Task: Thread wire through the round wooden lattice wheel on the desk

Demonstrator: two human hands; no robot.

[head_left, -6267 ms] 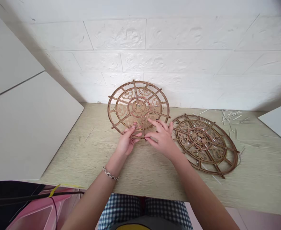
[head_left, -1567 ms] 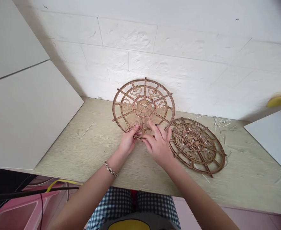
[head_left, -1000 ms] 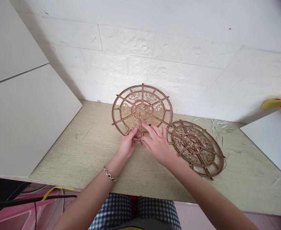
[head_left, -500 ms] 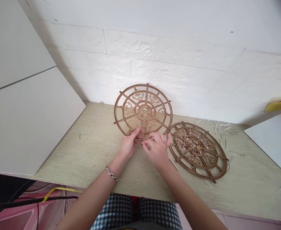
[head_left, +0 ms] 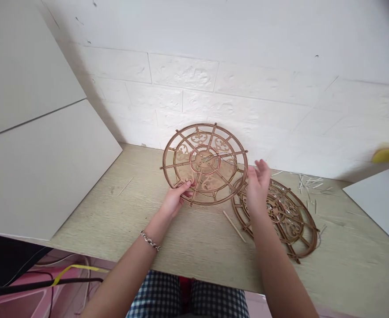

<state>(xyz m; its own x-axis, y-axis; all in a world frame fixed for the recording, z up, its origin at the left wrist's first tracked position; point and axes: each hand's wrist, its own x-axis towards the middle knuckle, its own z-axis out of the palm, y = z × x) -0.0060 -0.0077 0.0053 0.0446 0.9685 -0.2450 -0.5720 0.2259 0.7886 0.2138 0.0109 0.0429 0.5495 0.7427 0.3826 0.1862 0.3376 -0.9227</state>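
My left hand (head_left: 177,198) is closed on the lower edge of a round brown openwork frame (head_left: 197,176), its thumb on the front. The frame has spokes, scroll ornaments and small tabs around its rim. It is tilted up off the table, its face towards me, with thin copper and yellowish wires running across it. Beside its right rim is my right hand (head_left: 258,190), open with the fingers pointing up; whether it touches the rim I cannot tell. A second brown round frame (head_left: 295,207) lies on the table, partly hidden behind my right hand and forearm.
Thin pale strips (head_left: 310,182) lie scattered at the back right of the table (head_left: 187,243), and a longer strip (head_left: 234,226) sits below the frames. White panels (head_left: 58,172) stand at left; a white brick-patterned wall (head_left: 181,70) rises behind.
My right hand has left the bottom edge of the held frame and moved right and up to its right side. The frame has turned slightly in my left hand.
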